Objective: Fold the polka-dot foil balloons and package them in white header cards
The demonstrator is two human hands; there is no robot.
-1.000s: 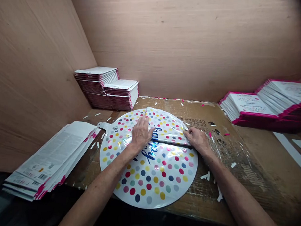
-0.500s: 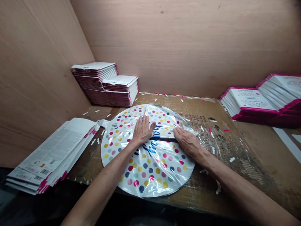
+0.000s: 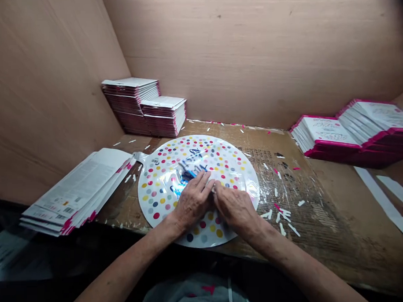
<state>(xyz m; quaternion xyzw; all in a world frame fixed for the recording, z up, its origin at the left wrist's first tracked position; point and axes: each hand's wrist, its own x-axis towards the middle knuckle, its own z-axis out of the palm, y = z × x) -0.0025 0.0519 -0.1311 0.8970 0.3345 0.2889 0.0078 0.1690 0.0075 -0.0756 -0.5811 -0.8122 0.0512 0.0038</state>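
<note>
apparently to keep the round, white, multicolour-dotted foil balloon flat on the brown cardboard-covered counter, my left hand spreads outstretched fingers across it, while my right hand curls close beside, pinching or not i cannot tell.

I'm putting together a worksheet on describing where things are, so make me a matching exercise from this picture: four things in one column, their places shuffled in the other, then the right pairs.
Things:
1. Spotted balloon
2. Cards with barcodes
3. Long white strips
4. Right hand

Places:
A. At the far right, in front of the pink-edged packets
B. Over the balloon, close beside the left hand
C. Spread out beneath both hands
D. In an overlapping pile at the left

Pairs: 1-C, 2-D, 3-A, 4-B
</note>
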